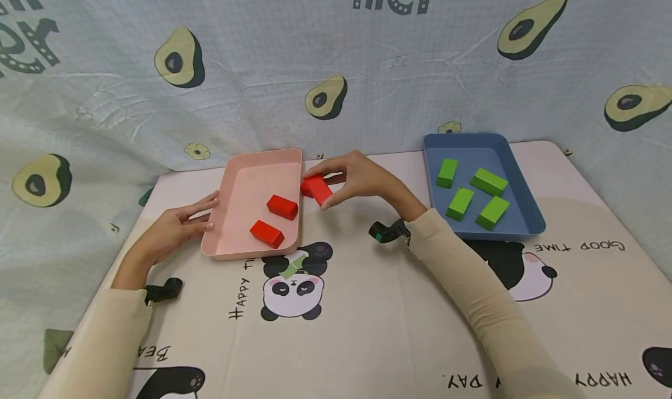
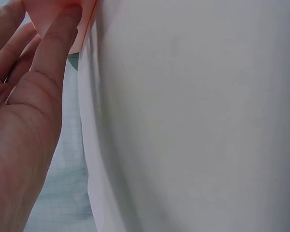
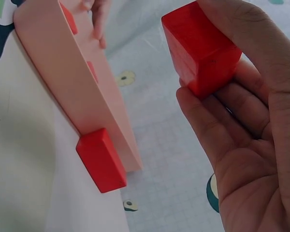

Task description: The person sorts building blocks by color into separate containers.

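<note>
My right hand (image 1: 364,178) pinches a red block (image 3: 195,50) between thumb and fingertips, held up just right of the pink tray (image 1: 236,212). A second red block (image 3: 101,162) rests on the table against the tray's outer right wall; the head view shows it partly behind the held one. Inside the tray lie two more red blocks, one (image 1: 282,207) near the right wall and another (image 1: 267,234) closer to the front. With fairly straight fingers, my left hand (image 1: 175,230) touches the tray's left side, as the left wrist view also shows.
A blue tray (image 1: 517,212) stands at the back right with several green blocks (image 1: 489,181) in it. Behind the table hangs a curtain (image 1: 252,49) printed with avocados. The tablecloth (image 1: 362,323) carries panda prints and lettering.
</note>
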Demonstrator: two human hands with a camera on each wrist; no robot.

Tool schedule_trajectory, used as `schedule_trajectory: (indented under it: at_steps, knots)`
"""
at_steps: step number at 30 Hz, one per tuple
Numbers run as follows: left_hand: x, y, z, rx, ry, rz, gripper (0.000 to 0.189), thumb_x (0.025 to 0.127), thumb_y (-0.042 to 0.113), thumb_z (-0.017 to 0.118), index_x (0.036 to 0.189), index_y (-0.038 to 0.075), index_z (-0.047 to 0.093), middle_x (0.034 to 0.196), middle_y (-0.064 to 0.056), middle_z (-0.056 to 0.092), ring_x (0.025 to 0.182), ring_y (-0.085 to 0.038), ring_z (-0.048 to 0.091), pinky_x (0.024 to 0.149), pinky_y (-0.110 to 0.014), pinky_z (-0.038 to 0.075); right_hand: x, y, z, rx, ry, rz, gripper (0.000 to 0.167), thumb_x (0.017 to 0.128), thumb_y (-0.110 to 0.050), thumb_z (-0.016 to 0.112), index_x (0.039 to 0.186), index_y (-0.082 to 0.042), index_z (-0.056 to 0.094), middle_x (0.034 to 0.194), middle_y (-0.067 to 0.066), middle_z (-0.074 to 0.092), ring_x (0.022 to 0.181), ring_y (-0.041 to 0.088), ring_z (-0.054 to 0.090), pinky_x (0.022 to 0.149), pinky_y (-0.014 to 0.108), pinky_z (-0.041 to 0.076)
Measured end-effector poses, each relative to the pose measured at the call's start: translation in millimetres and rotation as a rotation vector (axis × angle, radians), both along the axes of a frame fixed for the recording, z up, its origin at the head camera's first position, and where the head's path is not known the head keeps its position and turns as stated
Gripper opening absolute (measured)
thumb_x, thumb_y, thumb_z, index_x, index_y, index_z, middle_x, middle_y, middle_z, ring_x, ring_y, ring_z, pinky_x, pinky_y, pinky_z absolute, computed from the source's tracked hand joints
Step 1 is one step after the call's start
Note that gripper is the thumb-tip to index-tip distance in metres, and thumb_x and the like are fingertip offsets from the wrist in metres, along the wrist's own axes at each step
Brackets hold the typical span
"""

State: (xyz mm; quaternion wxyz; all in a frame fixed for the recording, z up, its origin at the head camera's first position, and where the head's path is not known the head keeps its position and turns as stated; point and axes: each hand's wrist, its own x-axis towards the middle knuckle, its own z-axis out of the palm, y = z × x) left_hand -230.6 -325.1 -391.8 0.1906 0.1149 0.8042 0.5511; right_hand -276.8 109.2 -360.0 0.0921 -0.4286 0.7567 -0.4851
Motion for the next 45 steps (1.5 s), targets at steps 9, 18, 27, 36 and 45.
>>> schedule_trajectory:
  at_steps: [9,18,27,36,45]
  knots:
    - [-0.3,-0.1,0.1,-0.026,-0.003,0.006,0.068,0.098,0.011,0.068,0.156,0.001,0.034,0.17,0.002,0.017,0.125,0.012,0.05,0.095,-0.015,0.051,-1.5,-5,-0.6,0.006,-0.018,0.0,0.06,0.076,-0.015,0.092,0.131,-0.007,0.07,0.125,0.007,0.07,0.112,0.019,0.066,0.099,0.031,0.055]
    - [-3.0,-0.7,0.8,0.018,-0.043,0.02,0.067,0.097,0.007,0.068,0.154,-0.002,0.035,0.169,0.0,0.016,0.119,0.012,0.055,0.093,-0.016,0.053,0.3,-10,1.9,-0.014,-0.004,0.013,0.061,0.075,-0.014,0.093,0.131,-0.006,0.069,0.125,0.007,0.071,0.112,0.017,0.067,0.099,0.03,0.055]
    - [-5.2,-1.9,1.8,0.058,-0.106,0.039,0.067,0.097,0.004,0.068,0.154,-0.001,0.034,0.17,0.0,0.014,0.12,0.011,0.056,0.092,-0.019,0.054,1.5,-14,2.2,-0.007,-0.002,0.003,0.061,0.075,-0.015,0.092,0.13,-0.006,0.07,0.123,0.007,0.071,0.109,0.018,0.067,0.098,0.03,0.055]
    - [-5.0,-0.6,3.9,0.063,-0.13,0.052,0.068,0.097,0.003,0.068,0.155,0.0,0.034,0.17,0.001,0.013,0.119,0.01,0.057,0.092,-0.019,0.055,0.1,-19,-0.8,-0.005,-0.009,0.007,0.061,0.075,-0.015,0.093,0.13,-0.006,0.07,0.122,0.006,0.071,0.106,0.017,0.068,0.097,0.029,0.055]
    - [-5.8,-1.2,3.9,0.06,-0.14,0.056,0.068,0.096,0.004,0.069,0.155,0.002,0.035,0.17,0.002,0.013,0.118,0.011,0.057,0.092,-0.019,0.055,-0.8,-27,-1.3,-0.035,0.011,0.023,0.06,0.075,-0.016,0.093,0.13,-0.007,0.07,0.122,0.006,0.07,0.102,0.014,0.069,0.094,0.029,0.057]
